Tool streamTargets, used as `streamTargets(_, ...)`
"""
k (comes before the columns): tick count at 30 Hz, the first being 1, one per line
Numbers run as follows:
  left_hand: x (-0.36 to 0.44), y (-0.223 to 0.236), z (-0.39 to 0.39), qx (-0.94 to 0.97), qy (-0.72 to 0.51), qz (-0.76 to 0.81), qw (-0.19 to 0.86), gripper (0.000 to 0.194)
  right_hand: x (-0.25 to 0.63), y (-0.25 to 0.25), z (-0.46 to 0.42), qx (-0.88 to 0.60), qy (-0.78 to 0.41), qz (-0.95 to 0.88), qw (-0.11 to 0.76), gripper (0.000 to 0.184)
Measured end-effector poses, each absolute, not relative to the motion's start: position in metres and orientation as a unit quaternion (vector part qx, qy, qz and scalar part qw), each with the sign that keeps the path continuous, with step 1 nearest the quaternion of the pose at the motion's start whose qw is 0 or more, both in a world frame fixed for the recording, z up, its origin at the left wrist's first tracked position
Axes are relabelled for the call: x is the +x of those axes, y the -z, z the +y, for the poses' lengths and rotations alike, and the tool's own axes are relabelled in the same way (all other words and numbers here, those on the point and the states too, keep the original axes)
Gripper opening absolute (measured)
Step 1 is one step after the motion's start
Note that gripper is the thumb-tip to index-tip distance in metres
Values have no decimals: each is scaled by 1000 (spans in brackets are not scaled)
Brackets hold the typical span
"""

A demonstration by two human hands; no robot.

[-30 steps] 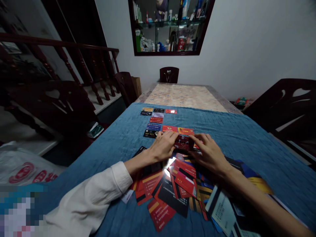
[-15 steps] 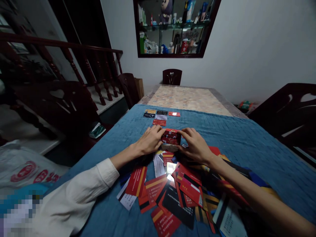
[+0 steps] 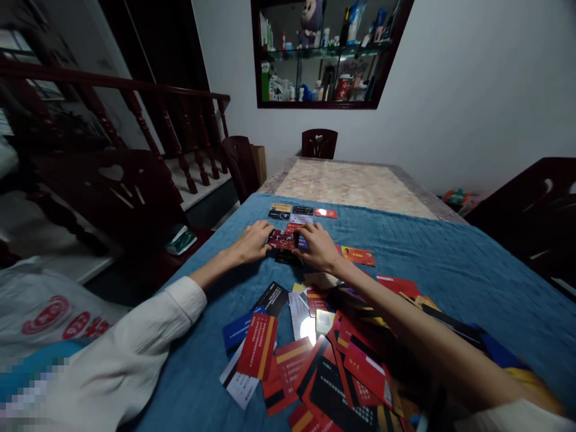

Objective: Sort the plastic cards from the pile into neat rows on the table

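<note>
A dark red patterned card [image 3: 282, 239] is pinched between my two hands, just above the blue cloth. My left hand [image 3: 254, 242] grips its left edge, while my right hand [image 3: 318, 247] has the right edge. Behind it lie laid-out cards: a yellow-and-black card [image 3: 280, 211], a black card [image 3: 303, 210], and a red card [image 3: 326, 213]. A black card [image 3: 288, 257] shows just below the held one. To the right of my right hand rests an orange-red card [image 3: 358, 255]. Nearer me spreads a loose heap of cards [image 3: 292, 363], partly covered by my right forearm.
The blue cloth [image 3: 189, 354] covers the near part of the table; its far end shows a patterned top [image 3: 346, 180]. Wooden chairs [image 3: 240, 165] stand around it. A white plastic bag [image 3: 54, 306] is at the left, beside a stair railing [image 3: 135, 90].
Both hands have moved forward and left with the dark red card, from above the heap to beside the laid-out cards. The view has shifted slightly.
</note>
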State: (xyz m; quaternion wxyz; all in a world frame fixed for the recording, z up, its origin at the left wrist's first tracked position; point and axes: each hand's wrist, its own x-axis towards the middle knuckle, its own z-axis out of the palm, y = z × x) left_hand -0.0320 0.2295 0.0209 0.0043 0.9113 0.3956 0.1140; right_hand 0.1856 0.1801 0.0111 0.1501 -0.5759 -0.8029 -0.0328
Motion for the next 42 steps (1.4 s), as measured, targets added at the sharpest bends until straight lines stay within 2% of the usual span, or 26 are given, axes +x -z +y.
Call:
streamTargets(6,-48,-10,267,905,-116,406,46,40,168,-12,208,-594,10,-793,132,42)
streamTargets(16,-46,-10,313,904,-91,417,34,36,157,-11,248,-615,5,-781,104,35)
streamTargets(20,-40,-11,327,905,-75,417,33,37,156,-11,258,-630,4,-772,85,39)
streamTargets(42,-30,-5,353,903,-65,418,77,30,151,-5,284,-651,3,-758,46,35)
